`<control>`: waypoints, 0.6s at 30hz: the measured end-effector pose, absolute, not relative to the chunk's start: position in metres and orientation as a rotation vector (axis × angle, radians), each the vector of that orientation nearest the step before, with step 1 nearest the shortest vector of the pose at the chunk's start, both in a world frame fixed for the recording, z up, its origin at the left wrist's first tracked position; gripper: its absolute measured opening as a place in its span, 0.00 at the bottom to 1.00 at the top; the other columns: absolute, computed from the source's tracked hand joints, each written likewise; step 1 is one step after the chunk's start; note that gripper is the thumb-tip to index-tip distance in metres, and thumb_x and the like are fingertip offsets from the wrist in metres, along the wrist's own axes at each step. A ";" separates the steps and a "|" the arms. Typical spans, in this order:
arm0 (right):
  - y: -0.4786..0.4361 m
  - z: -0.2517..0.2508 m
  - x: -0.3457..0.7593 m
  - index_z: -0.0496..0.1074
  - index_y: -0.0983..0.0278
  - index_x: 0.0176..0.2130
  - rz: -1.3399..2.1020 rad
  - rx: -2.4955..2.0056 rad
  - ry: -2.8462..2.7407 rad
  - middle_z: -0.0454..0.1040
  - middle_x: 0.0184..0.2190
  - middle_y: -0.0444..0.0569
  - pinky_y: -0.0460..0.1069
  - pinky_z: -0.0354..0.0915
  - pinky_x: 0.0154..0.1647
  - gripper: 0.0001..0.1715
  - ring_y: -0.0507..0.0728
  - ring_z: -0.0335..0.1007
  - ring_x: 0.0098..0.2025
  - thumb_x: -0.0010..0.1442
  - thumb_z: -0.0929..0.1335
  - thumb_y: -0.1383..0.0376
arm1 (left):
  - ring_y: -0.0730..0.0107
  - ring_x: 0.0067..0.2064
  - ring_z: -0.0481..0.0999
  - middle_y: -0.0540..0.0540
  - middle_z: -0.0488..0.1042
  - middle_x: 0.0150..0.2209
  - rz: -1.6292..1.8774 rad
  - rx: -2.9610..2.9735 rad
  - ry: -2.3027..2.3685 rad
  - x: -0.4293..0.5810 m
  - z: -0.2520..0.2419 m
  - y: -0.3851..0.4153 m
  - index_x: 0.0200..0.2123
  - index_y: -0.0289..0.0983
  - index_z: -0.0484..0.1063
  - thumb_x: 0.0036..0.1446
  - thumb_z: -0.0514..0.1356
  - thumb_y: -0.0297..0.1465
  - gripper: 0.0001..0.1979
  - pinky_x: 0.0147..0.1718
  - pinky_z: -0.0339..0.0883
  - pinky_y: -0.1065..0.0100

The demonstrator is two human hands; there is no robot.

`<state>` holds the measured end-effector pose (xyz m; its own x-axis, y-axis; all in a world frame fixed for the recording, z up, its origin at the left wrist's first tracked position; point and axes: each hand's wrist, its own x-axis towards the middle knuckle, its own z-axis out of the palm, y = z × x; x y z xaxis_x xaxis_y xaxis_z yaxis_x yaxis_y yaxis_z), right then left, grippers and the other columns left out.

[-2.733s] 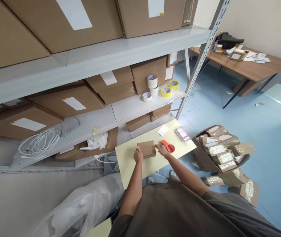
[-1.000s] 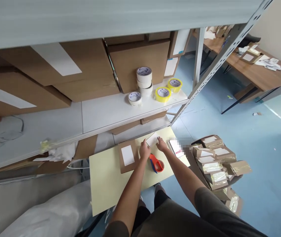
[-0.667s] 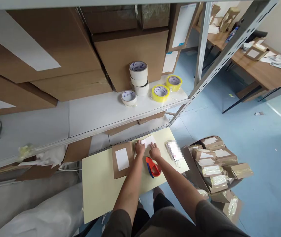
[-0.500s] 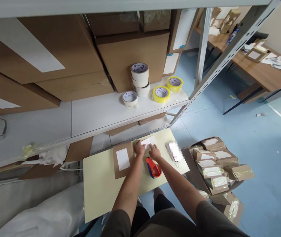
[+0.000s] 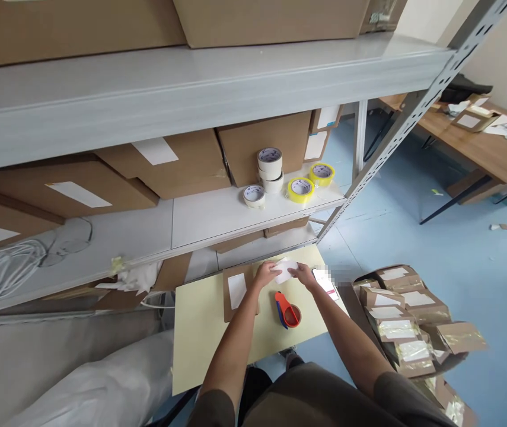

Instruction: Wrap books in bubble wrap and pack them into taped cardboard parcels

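Note:
A sheet of white paper (image 5: 285, 270) is held between my two hands over the pale yellow table (image 5: 200, 320). My left hand (image 5: 265, 274) is closed on its left edge, and my right hand (image 5: 303, 274) pinches its right edge. A flat brown cardboard piece with a white label (image 5: 236, 290) lies on the table, partly behind my left forearm. Nearer my body sits a red and blue tape dispenser (image 5: 287, 309). Beyond my right hand rests a phone (image 5: 325, 283) with a lit, blurred screen.
The shelf (image 5: 209, 216) above the table carries white tape rolls (image 5: 273, 182), yellow tape rolls (image 5: 300, 188) and cartons (image 5: 266, 142). Right of the table, a large open box (image 5: 351, 308) on the floor holds several small labelled boxes (image 5: 413, 351). A wooden desk (image 5: 471, 139) stands farther right.
Both hands have come up off the table with the paper, which lay flat before. My right hand shifted from pressing on it to its right edge. The camera view has tilted up and left.

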<state>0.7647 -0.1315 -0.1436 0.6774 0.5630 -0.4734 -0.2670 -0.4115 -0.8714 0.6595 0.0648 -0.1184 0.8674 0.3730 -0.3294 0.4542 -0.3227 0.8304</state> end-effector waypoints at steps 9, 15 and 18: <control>-0.185 -0.104 0.784 0.78 0.63 0.31 0.763 -1.568 -0.029 0.80 0.27 0.49 0.50 0.67 0.31 0.28 0.57 0.73 0.29 0.41 0.80 0.44 | 0.57 0.38 0.80 0.43 0.83 0.33 -0.277 1.736 0.383 0.697 -0.082 0.083 0.25 0.37 0.83 0.34 0.78 0.47 0.21 0.38 0.71 0.64; -0.191 -0.093 0.779 0.76 0.63 0.30 0.721 -1.501 0.065 0.77 0.25 0.46 0.49 0.66 0.29 0.29 0.55 0.71 0.28 0.39 0.82 0.45 | 0.56 0.38 0.81 0.42 0.84 0.33 -0.243 1.667 0.393 0.705 -0.075 0.078 0.24 0.39 0.82 0.32 0.79 0.46 0.20 0.41 0.71 0.63; -0.203 -0.087 0.780 0.77 0.62 0.33 0.648 -1.454 0.142 0.79 0.26 0.48 0.50 0.67 0.30 0.29 0.56 0.72 0.29 0.42 0.81 0.45 | 0.58 0.34 0.81 0.41 0.84 0.31 -0.200 1.546 0.483 0.702 -0.080 0.077 0.28 0.38 0.83 0.35 0.78 0.49 0.23 0.37 0.71 0.63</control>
